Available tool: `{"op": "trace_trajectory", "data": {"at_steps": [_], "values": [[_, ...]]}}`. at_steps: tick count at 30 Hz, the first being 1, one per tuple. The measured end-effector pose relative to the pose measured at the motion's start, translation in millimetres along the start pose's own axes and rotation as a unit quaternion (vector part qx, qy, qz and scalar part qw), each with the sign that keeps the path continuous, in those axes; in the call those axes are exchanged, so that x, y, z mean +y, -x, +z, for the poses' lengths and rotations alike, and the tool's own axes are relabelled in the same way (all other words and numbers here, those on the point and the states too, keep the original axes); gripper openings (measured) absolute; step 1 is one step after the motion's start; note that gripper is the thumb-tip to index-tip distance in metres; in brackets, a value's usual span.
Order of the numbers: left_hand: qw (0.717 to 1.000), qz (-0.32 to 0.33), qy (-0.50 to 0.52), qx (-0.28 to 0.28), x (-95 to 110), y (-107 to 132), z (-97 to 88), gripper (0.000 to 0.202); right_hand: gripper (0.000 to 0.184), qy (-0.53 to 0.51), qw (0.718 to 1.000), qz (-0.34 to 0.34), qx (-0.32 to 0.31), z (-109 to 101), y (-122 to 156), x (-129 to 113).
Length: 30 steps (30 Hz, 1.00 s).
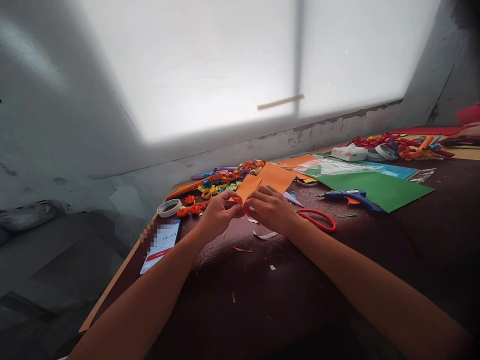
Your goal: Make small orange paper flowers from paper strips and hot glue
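"Where's the small orange-red paper piece [237,199]?"
"Above the dark maroon textured table [258,300], pinched by the left hand [218,216]."
"The right hand [272,207]?"
"Close against it; its grip I can't tell. Red-handled scissors [332,220] lie beside that wrist."

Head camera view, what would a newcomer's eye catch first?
Probably the large, glowing white panel across the upper middle. Below, the left hand and right hand are close together in front of flat orange paper sheets. To their right lies a green paper sheet, a blue glue gun at its near edge.
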<state>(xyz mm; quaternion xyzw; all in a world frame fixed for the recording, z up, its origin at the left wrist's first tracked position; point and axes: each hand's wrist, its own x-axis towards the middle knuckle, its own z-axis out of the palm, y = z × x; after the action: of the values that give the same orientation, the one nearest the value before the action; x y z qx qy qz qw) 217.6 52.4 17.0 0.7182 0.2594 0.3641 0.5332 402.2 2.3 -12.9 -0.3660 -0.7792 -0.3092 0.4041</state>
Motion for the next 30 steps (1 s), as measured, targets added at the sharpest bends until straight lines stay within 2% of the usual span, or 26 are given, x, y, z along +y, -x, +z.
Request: {"op": "trace_trajectory", "data": {"at_steps": [6, 10, 15, 19, 21, 22, 24, 26, 30], "values": [[0.995, -0.021, 0.1, -0.003, 5.5, 2.4, 0.3, 0.035, 0.012, -0.071, 0.994, 0.019, 0.077, -4.7, -1.9, -1.7], [0.985, -0.034, 0.163, -0.032, 11.1, 5.2, 1.9, 0.032, 0.007, -0.094, 0.99, -0.005, 0.101, -9.7, -3.3, -2.7], [0.984, -0.044, 0.172, -0.026, 11.0, 4.2, -0.2, 0.034, 0.003, -0.066, 0.99, -0.044, 0.113, -13.1, -1.7, -2.4], [0.986, -0.033, 0.165, -0.005, 9.6, 2.0, -6.6, 0.034, 0.005, -0.075, 0.988, -0.042, 0.13, -12.6, 0.9, -2.3], [0.987, -0.028, 0.159, 0.004, 9.1, 1.4, -8.5, 0.035, 0.008, -0.124, 0.984, 0.004, 0.13, -11.0, 2.4, -1.9], [0.988, -0.027, 0.155, 0.007, 8.8, 1.3, -8.8, 0.035, 0.013, -0.155, 0.979, 0.048, 0.121, -9.8, 3.3, -1.4], [0.988, -0.028, 0.148, 0.012, 8.3, 1.4, -8.1, 0.034, 0.026, -0.216, 0.96, 0.151, 0.093, -7.0, 5.1, 0.3], [0.989, -0.03, 0.141, 0.014, 7.9, 1.6, -6.8, 0.032, 0.037, -0.258, 0.938, 0.223, 0.068, -4.1, 6.5, 2.6], [0.993, -0.032, 0.11, 0.014, 8.2, 1.4, -5.2, 0.03, 0.058, -0.304, 0.917, 0.257, 0.043, -0.6, 6.8, 7.5]]}}
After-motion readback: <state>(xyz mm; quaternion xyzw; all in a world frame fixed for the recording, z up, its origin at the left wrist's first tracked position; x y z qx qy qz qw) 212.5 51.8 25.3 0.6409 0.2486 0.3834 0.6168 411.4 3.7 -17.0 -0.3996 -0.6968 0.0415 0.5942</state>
